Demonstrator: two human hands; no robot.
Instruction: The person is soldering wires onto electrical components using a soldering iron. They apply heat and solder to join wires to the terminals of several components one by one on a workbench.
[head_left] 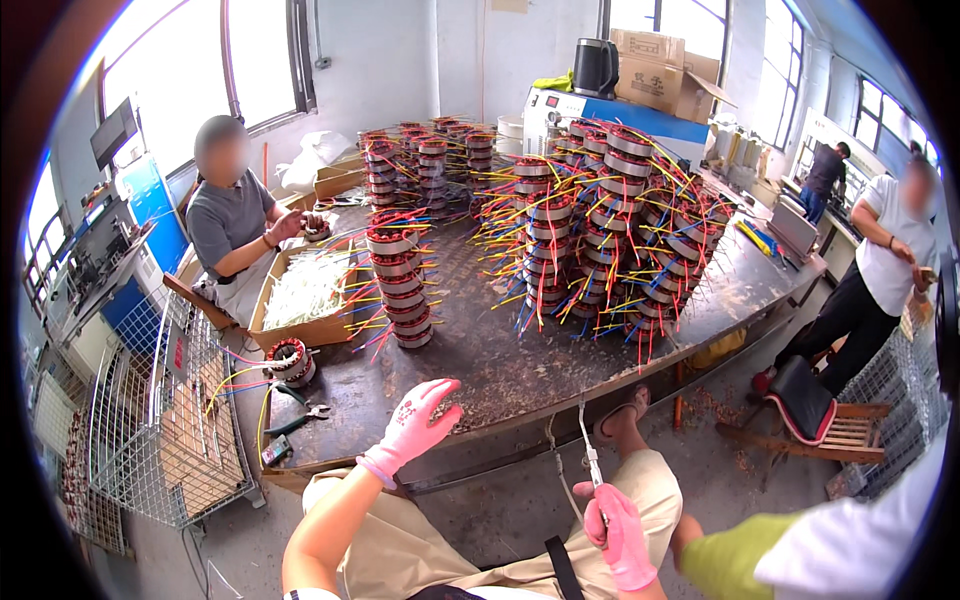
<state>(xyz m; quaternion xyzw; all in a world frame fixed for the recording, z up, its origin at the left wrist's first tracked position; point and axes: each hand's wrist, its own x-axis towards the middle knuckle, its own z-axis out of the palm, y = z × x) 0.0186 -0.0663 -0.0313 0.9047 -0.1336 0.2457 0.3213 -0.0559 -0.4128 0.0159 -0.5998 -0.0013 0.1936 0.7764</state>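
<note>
In a pink glove, my left hand (418, 425) hovers at the near table edge, its fingers slightly curled and apart, with nothing visible in them. My right hand (622, 540), also gloved in pink, is closed round the lower end of a slim hand tool (592, 455) with a long thin tip pointing up past the table edge. A pale cord hangs beside the tool. Beyond my left hand rises a stack of wound motor stators (400, 285) with coloured leads. One single stator (290, 362) sits at the left edge, near black-handled pliers (300, 418).
More stator stacks (548, 250) crowd the middle and right of the dark table (480, 375). A cardboard box of white strips (305, 325) stands at left, before a seated co-worker (225, 220). Wire cages (165, 420) flank the left; a wooden chair (810, 410) stands right.
</note>
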